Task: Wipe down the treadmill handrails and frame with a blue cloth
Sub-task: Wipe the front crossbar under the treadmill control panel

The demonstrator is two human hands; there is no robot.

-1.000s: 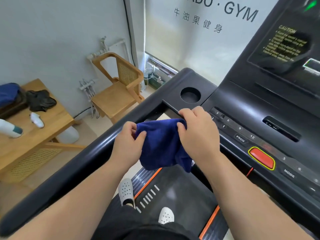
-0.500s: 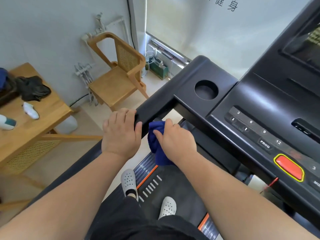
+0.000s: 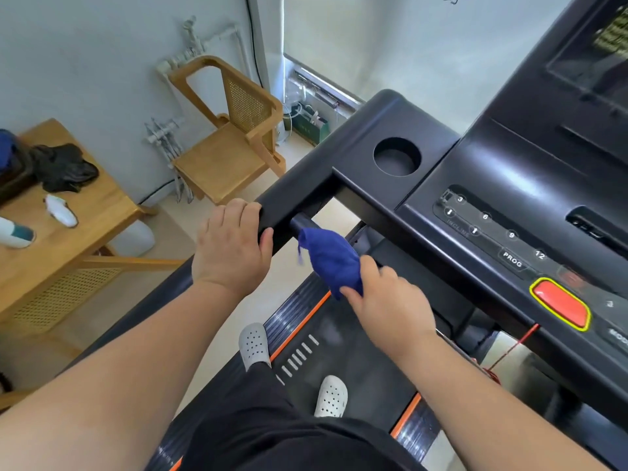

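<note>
I stand on a black treadmill. My left hand [image 3: 231, 246] grips the black left handrail [image 3: 292, 205] just before it meets the console. A short inner grip bar [image 3: 300, 223] sticks out under that rail. The blue cloth [image 3: 328, 256] is bunched around this bar, and my right hand [image 3: 390, 300] holds the cloth from its near end, fingers closed on it. Most of the bar is hidden by the cloth. The console frame [image 3: 380, 205] runs to the right with a round cup holder [image 3: 397, 156].
The console shows speed buttons [image 3: 492, 229] and a red stop button [image 3: 560, 302]. My white clogs [image 3: 255, 345] rest on the belt [image 3: 343, 362]. To the left stand a wooden table [image 3: 85, 212] with a spray bottle [image 3: 15, 232] and a wooden chair [image 3: 227, 147].
My left hand let go of the cloth and took hold of the handrail. My right hand carried the cloth down to the inner grip bar and slid toward me along it.
</note>
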